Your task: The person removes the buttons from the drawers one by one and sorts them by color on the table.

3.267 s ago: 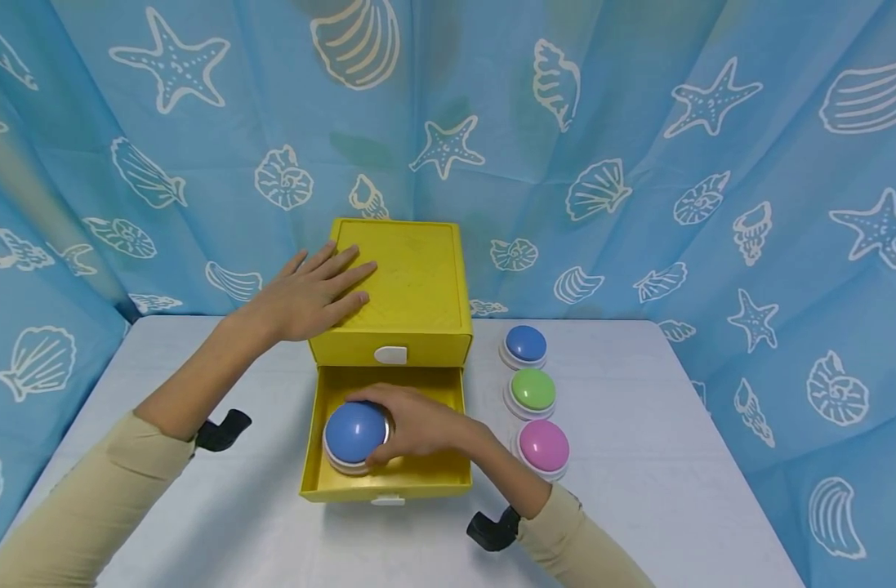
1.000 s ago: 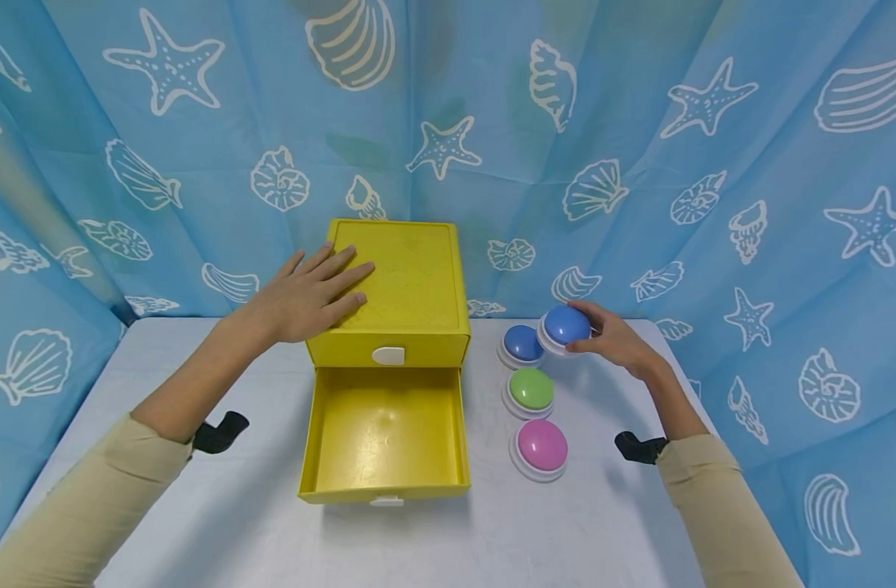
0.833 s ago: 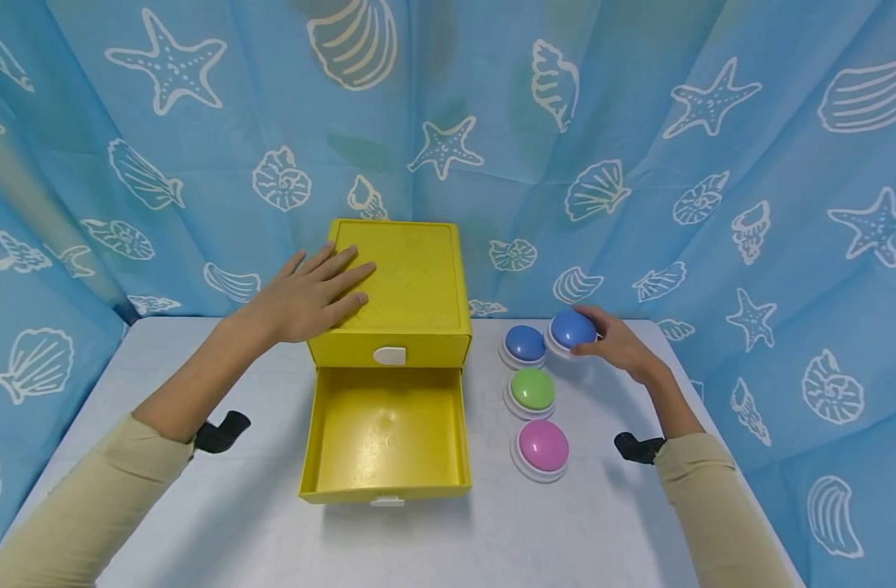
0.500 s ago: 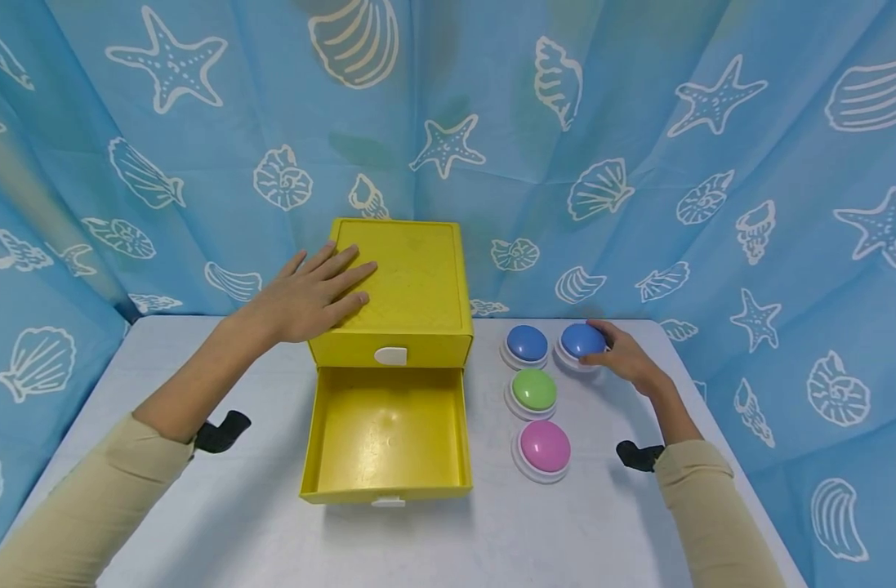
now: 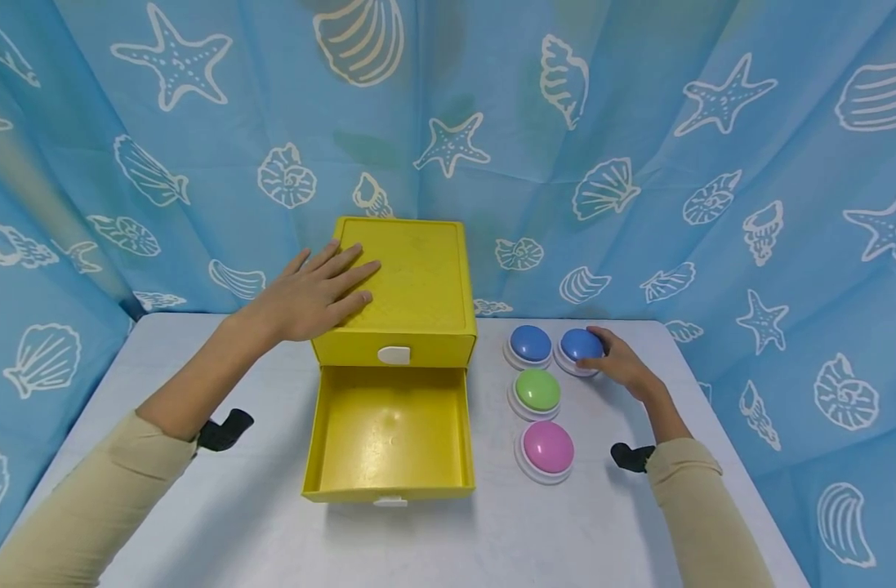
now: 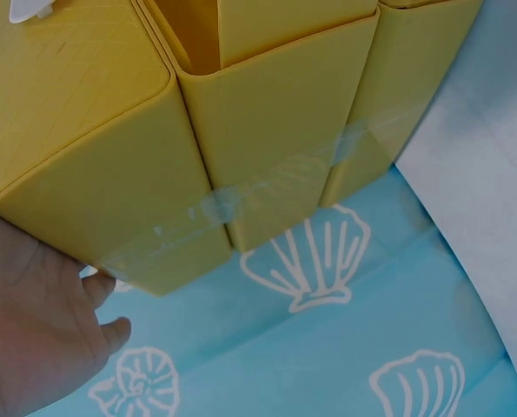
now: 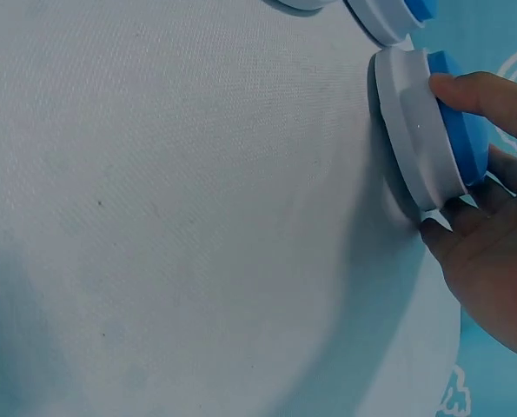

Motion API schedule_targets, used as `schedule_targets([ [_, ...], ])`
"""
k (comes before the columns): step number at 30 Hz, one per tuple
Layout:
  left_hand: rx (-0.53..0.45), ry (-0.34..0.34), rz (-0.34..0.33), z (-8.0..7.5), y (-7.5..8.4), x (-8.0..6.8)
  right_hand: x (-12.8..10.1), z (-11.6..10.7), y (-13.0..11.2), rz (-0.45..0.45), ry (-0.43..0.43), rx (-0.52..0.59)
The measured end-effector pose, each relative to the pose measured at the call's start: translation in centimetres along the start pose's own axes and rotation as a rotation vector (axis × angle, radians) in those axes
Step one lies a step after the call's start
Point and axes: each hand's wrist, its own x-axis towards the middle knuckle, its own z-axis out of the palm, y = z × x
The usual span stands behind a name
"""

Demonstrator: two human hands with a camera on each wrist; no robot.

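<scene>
My left hand (image 5: 323,294) lies flat, fingers straight, on the top of a yellow drawer box (image 5: 418,278); the left wrist view shows the palm (image 6: 28,347) against the box's side (image 6: 241,130). The box's lower drawer (image 5: 389,482) is pulled out and holds nothing. At the back right, my right hand (image 5: 602,353) grips a blue dome button (image 5: 578,346) that sits on the table. In the right wrist view the fingers (image 7: 484,95) curl round its blue dome and white base (image 7: 414,148).
Left of the held button are another blue button (image 5: 530,344), then a green one (image 5: 537,391) and a pink one (image 5: 547,448) in a column toward me. The white table (image 5: 220,523) is ringed by a blue seashell curtain (image 5: 639,163).
My right hand took the blue button out of the drawer, carried it to the back right and lowered it onto the table beside the other blue button. The left hand stayed put.
</scene>
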Motion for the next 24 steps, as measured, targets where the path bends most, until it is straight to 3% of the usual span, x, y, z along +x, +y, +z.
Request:
schedule_targets([
  [24,0.001,-0.005,-0.005,0.01,-0.05,0.06,0.36,0.61,-0.1,0.04,0.002,0.032],
])
